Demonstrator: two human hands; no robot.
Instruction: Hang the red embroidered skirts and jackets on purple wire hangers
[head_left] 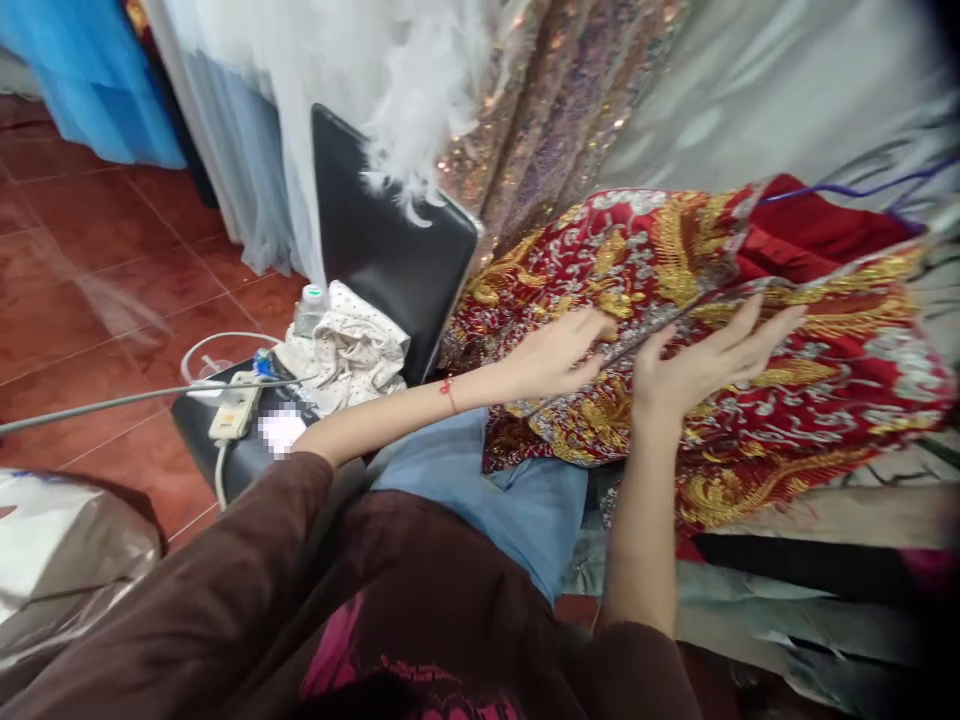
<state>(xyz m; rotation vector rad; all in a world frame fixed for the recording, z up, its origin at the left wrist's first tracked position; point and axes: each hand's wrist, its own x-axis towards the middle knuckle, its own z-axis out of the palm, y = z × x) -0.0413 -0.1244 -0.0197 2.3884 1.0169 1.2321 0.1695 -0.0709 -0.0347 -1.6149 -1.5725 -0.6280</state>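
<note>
A red jacket [592, 240] with dense gold and silver embroidery lies across my lap and the surface to the right. Its dark front edge runs diagonally between my hands, and the plain red lining shows at the neck opening. My left hand [566, 350], with a thin red string at the wrist, is closed at this edge, fingers curled with the cloth against them. My right hand [697, 370] rests over the other side of the jacket, its fingers stretched out and apart. Parts of the garment under both hands are hidden.
A black chair [390, 250] stands at my left, with a crumpled dotted cloth [352, 345], a clear bottle [310, 308] and a power strip [236, 408]. A grey cable [150, 398] crosses there. White feathered and sequined gowns [555, 130] hang ahead. A plastic bag [67, 550] sits on the floor.
</note>
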